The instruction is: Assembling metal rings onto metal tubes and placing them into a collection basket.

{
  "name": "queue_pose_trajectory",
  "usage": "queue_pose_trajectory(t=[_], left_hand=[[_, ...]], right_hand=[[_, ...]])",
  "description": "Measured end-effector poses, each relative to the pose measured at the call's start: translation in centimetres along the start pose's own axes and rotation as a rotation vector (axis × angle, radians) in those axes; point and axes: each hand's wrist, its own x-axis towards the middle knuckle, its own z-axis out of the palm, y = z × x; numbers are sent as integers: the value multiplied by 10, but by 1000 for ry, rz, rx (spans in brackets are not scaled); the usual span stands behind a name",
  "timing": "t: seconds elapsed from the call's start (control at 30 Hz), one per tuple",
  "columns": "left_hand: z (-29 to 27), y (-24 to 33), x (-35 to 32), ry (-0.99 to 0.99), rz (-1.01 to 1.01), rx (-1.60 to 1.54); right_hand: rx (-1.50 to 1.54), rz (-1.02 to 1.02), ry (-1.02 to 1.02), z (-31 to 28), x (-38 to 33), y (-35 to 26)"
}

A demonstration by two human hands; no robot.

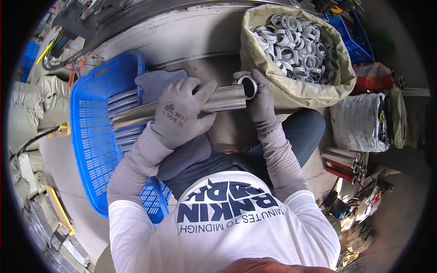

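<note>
Two gloved hands hold a steel tube over the lap.

The left hand [180, 113] wraps closed around the middle of the tube [223, 100], fingers curled over its top. The right hand [257, 102] is closed about the tube's open right end, where a ring [249, 86] sits at the mouth. The tube lies nearly level, its left end reaching over the blue basket [91, 136] on the left, which holds more tubes. Just right and far of the hands stands an open sack [291, 93] full of rings.
</note>
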Motion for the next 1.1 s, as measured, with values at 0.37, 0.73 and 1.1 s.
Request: queue_pose_trajectory(t=[0.37, 0.73, 1.1], left_hand=[[42, 9, 20, -187, -95, 49], [43, 8, 23, -269, -31, 42], [44, -5, -43, 241, -318, -1198]], right_hand=[[-401, -368, 15, -2, -6, -8], [75, -16, 137, 20, -14, 11], [-399, -392, 239, -41, 2, -28]])
